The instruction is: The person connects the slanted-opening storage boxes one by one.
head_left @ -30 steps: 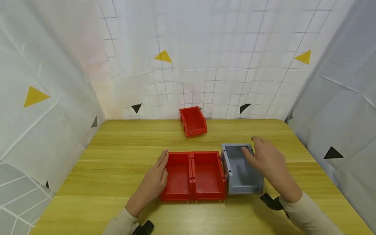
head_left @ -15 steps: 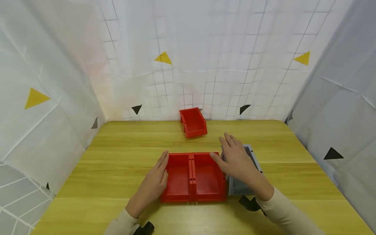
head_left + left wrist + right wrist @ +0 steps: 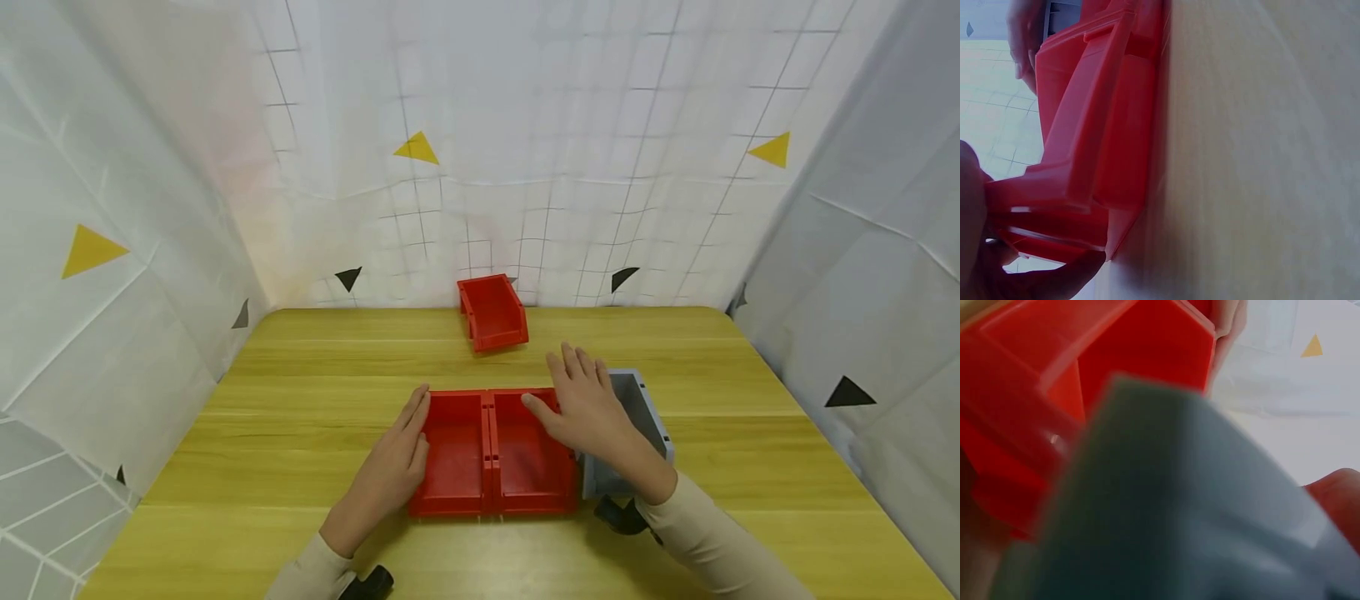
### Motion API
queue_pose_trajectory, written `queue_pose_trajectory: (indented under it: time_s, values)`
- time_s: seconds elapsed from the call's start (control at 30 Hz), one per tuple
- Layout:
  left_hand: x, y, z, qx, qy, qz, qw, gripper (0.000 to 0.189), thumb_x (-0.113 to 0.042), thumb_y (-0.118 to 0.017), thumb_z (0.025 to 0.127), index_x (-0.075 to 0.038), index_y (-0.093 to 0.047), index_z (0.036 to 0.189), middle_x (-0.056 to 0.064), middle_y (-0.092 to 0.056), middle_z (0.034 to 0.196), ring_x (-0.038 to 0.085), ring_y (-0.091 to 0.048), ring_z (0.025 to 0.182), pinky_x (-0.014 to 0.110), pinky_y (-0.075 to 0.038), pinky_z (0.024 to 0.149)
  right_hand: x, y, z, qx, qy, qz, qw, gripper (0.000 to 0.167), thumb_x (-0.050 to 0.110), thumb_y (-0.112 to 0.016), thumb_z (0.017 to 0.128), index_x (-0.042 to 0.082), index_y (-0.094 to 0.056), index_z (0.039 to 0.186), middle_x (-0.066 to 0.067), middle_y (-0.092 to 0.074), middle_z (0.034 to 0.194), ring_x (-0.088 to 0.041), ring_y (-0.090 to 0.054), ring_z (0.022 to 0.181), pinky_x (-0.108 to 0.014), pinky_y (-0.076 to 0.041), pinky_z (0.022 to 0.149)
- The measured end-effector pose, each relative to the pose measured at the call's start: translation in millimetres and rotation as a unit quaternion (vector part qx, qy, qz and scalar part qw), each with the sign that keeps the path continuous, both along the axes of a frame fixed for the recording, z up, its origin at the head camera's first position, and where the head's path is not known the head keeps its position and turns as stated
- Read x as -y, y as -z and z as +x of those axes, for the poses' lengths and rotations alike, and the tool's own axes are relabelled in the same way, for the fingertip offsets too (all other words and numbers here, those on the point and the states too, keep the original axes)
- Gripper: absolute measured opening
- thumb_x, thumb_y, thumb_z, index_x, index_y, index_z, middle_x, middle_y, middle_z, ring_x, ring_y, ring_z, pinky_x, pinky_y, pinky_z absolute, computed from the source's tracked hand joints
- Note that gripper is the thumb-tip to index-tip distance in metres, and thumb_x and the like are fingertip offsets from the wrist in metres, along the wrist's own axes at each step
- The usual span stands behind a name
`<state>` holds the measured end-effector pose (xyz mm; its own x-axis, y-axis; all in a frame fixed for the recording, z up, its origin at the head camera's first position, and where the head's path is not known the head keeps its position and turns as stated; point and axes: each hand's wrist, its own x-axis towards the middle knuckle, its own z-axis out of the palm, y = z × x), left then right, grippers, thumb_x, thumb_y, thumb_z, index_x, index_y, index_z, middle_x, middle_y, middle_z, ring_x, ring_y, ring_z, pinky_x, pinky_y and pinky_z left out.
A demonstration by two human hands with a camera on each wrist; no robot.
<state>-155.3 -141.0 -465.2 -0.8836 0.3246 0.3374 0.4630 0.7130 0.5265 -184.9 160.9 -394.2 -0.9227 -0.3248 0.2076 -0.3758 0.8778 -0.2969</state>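
Note:
Two red plastic bins stand side by side, the left one (image 3: 453, 462) and the right one (image 3: 528, 475), with a grey bin (image 3: 645, 408) close along the right one's right wall. My left hand (image 3: 384, 469) lies against the outer left wall of the left red bin, fingers extended forward. Over the border of the right red bin and the grey bin is my right hand (image 3: 588, 417), its fingers spread and nothing gripped; whether it touches the walls is unclear. It hides part of both rims. In the right wrist view, the grey bin (image 3: 1179, 500) is close and blurred.
A third red bin (image 3: 493, 312) sits slightly turned near the back edge of the wooden table (image 3: 247, 433). White sheets (image 3: 480, 108) with yellow and black triangles hang behind and on both sides.
My right hand has moved left from above the grey bin to the border with the right red bin. The left hand and the bins look unmoved.

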Motion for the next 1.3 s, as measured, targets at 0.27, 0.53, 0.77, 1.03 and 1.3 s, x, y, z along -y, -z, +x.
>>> queue_pose_trajectory:
  time_s: [0.27,0.53,0.77,1.03,1.3]
  values:
    - [0.6,-1.6,0.7,0.003,0.0,-0.003,1.0,0.06,-0.002,-0.051,0.105,0.003,-0.031,0.161,0.007,-0.021,0.171,0.024,-0.055,0.128,0.033,-0.051,0.074,4.1,6.1,0.8,0.002,-0.002,0.027,0.9996,0.08,0.046,-0.063,0.1,-0.006,-0.039,0.156,-0.034,-0.02,0.164,-0.054,-0.015,0.15,-0.07,-0.005,0.118]
    - [0.4,-1.7,-0.4,-0.005,-0.002,-0.007,1.0,0.06,-0.002,-0.052,0.104,0.006,-0.032,0.16,0.01,-0.022,0.17,0.027,-0.059,0.12,0.032,-0.049,0.07,6.9,8.0,0.3,0.0,-0.005,0.032,0.9995,0.082,0.046,-0.064,0.099,-0.006,-0.038,0.157,-0.034,-0.015,0.165,-0.054,-0.011,0.151,-0.071,-0.001,0.117]
    - [0.5,-1.9,-0.4,0.01,0.003,-0.001,0.9999,0.06,-0.002,-0.051,0.105,0.006,-0.031,0.16,0.01,-0.02,0.171,0.029,-0.047,0.141,0.04,-0.053,0.086,6.9,11.9,0.4,-0.008,-0.007,0.027,0.9996,0.082,0.045,-0.067,0.097,-0.005,-0.039,0.157,-0.034,-0.017,0.165,-0.055,-0.014,0.15,-0.072,-0.002,0.117]
    - [-0.1,-2.0,-0.7,0.01,0.001,0.001,1.0,0.06,-0.003,-0.051,0.105,0.005,-0.03,0.16,0.008,-0.02,0.171,0.027,-0.044,0.143,0.037,-0.051,0.082,5.7,13.7,-1.2,-0.009,-0.014,0.028,0.9995,0.083,0.045,-0.068,0.096,-0.003,-0.039,0.157,-0.034,-0.017,0.164,-0.055,-0.016,0.149,-0.073,-0.003,0.116]
    - [0.3,-0.8,-1.0,0.01,0.001,0.003,0.9999,0.06,-0.003,-0.051,0.105,0.005,-0.03,0.16,0.008,-0.02,0.171,0.027,-0.036,0.149,0.047,-0.046,0.107,6.0,14.7,-2.7,-0.005,-0.018,0.04,0.999,0.085,0.047,-0.068,0.096,-0.002,-0.038,0.158,-0.034,-0.017,0.164,-0.055,-0.017,0.148,-0.075,-0.004,0.115]
